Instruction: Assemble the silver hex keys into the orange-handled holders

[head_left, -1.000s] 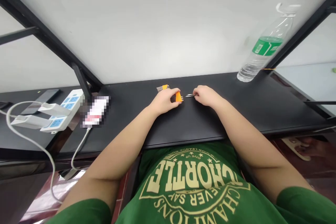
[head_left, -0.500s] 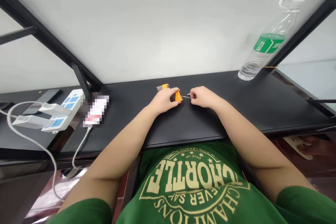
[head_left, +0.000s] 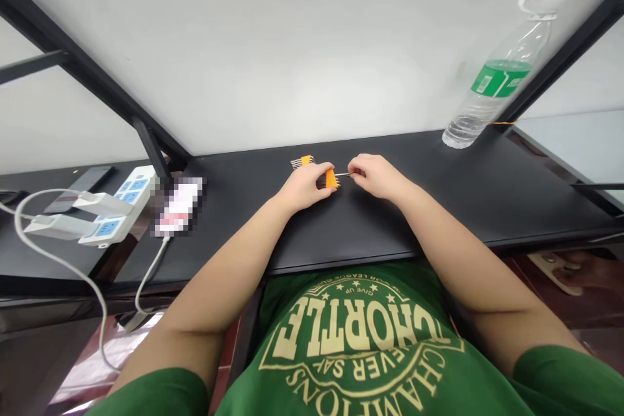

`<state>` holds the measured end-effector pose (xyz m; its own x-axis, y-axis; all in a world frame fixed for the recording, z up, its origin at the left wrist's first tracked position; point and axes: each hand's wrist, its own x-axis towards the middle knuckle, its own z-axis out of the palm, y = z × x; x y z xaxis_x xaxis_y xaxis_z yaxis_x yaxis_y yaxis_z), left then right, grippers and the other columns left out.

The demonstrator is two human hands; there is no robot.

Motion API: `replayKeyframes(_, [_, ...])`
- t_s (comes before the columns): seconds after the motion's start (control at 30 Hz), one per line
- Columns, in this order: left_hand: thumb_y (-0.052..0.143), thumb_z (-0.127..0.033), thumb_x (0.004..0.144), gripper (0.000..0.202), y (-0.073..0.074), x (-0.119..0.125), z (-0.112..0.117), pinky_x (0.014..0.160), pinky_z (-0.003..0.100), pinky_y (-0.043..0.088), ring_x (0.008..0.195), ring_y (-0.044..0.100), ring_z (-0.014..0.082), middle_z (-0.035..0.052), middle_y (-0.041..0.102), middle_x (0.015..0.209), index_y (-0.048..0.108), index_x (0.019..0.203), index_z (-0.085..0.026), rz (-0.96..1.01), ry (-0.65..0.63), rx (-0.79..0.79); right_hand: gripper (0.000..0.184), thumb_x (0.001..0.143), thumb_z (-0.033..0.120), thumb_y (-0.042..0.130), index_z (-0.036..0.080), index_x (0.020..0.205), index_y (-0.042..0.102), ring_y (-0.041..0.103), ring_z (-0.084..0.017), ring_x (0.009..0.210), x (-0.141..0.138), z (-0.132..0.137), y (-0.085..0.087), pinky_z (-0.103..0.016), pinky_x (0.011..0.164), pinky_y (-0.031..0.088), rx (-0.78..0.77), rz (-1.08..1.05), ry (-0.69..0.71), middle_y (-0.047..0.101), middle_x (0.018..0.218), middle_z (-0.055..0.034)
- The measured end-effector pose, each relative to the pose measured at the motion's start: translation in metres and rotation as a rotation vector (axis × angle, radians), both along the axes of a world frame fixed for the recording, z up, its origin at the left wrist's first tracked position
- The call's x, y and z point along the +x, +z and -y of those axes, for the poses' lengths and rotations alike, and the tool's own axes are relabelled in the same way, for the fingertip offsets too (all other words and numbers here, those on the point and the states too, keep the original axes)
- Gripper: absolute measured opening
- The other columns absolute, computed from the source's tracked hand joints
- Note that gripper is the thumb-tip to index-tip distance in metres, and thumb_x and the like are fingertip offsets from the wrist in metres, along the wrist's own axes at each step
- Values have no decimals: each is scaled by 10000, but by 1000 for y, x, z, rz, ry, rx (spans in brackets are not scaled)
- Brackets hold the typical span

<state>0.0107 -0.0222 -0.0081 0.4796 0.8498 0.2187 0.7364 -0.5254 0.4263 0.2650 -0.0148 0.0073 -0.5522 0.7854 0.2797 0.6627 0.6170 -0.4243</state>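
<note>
My left hand [head_left: 307, 183] is closed around an orange holder [head_left: 331, 179] on the black tabletop, thumb and fingers at its edges. Several thin metal rods run through the holder, and their tips stick out on its right side. Beyond my left hand shows a second orange piece [head_left: 307, 160] with the rods' other ends. Just to the right, my right hand [head_left: 373, 175] pinches a thin metal rod [head_left: 342, 174], whose left end meets the upper part of the holder. The fingers hide the rod's other end. Its exact kind is too small to tell.
A plastic water bottle [head_left: 497, 81] with a green label stands at the back right against the wall. To the left lie a blurred-out phone [head_left: 179, 207] on a white cable and a white power strip [head_left: 119, 205] with plugs. Black metal frame bars [head_left: 92, 71] rise on both sides.
My right hand has shifted slightly left and away from me. The rod it pinches now meets the holder's upper part instead of lying by the lower tips. My left hand stays put.
</note>
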Motion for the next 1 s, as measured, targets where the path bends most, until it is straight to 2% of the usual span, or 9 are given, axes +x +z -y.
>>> replayKeyframes(0.23, [729,-424,870,526,1,0,1,973,416,577,1101,710,285,68,755,1248,647,1364,-259,0,4,5,198,963,119,532,192,955,715,604,-202,847,1,-1,-3,-309,817,462,22,-19,22,675,968,-74])
replayKeyframes(0.4, [727,-414,870,484,3,2,2,935,410,563,1057,701,282,66,760,1171,656,1321,-254,-19,-20,28,197,984,126,510,191,961,694,606,-208,890,-5,4,-2,-319,854,474,52,-50,65,664,1050,-97])
replayKeyframes(0.53, [713,-373,877,339,6,4,4,862,375,545,958,685,254,46,744,1039,680,1192,-254,-23,-58,45,181,933,99,512,196,998,651,594,-196,858,-14,10,-5,-310,822,484,-22,-107,145,637,1073,-87])
replayKeyframes(0.63, [707,-357,881,274,6,5,5,847,367,533,927,674,246,46,733,992,685,1129,-243,-29,-77,63,213,895,83,503,199,1029,622,593,-193,852,-18,12,-7,-305,806,491,-89,-150,154,635,1080,-80])
replayKeyframes(0.77, [723,-398,878,385,4,4,3,918,396,549,1006,692,269,59,755,1081,682,1231,-250,-23,-59,49,256,886,104,540,202,1103,633,620,-207,909,-12,6,-5,-312,840,496,-116,-127,65,671,1095,-73])
replayKeyframes(0.87, [732,-423,870,497,2,3,2,986,417,556,1095,701,286,67,760,1204,658,1332,-255,-4,-49,32,195,911,139,575,197,1058,689,626,-221,930,2,-5,-4,-325,861,479,-54,15,-84,684,1068,-82])
replayKeyframes(1.0, [730,-433,870,524,1,2,1,1006,427,565,1124,704,291,73,755,1259,659,1357,-252,-3,-22,12,182,938,161,587,203,1002,752,637,-231,934,17,-17,-7,-333,830,466,-83,211,-229,703,1104,-98])
